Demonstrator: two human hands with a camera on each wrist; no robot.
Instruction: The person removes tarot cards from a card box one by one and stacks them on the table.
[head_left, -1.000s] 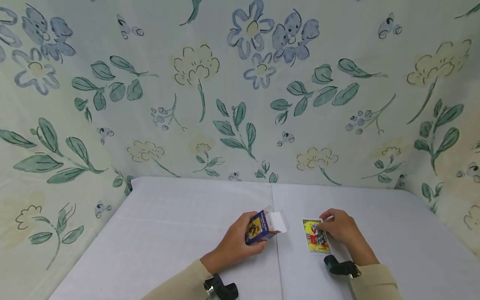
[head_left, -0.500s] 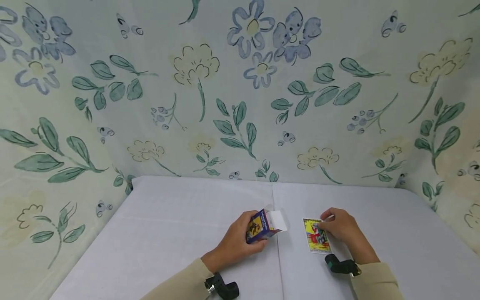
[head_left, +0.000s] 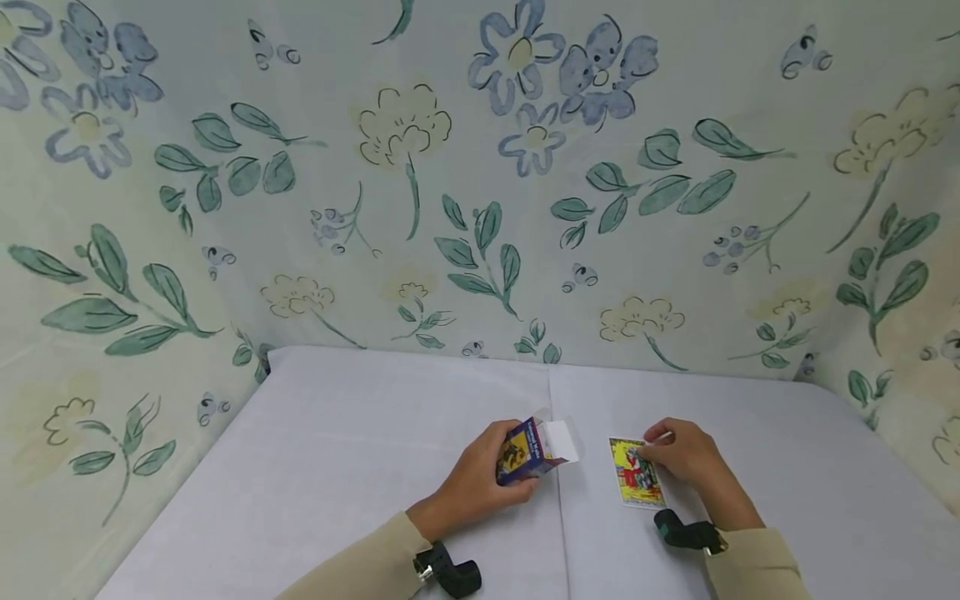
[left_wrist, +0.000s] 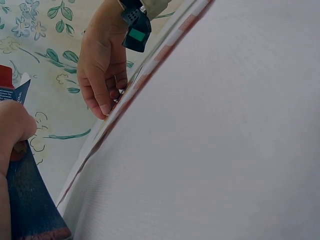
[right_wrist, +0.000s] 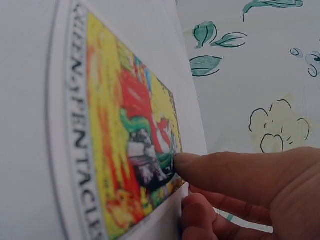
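My left hand grips a small blue card box with a yellow picture on its front. The box's white end flap stands open toward the right. At the left wrist view's left edge, the box shows only in part. To the right, my right hand pinches a tarot card by its right edge, the picture side facing up. In the right wrist view the card reads "Queen of Pentacles", and the thumb presses on its face. The fingers behind the card are partly hidden.
White cloth covers the table, with a crease running front to back between the hands. A floral curtain hangs behind and at both sides. Black wrist cameras sit at the left cuff and the right cuff.
The head view has shifted slightly, so everything sits a little further right. Both hands keep their hold on the box and the card, with no other visible movement.
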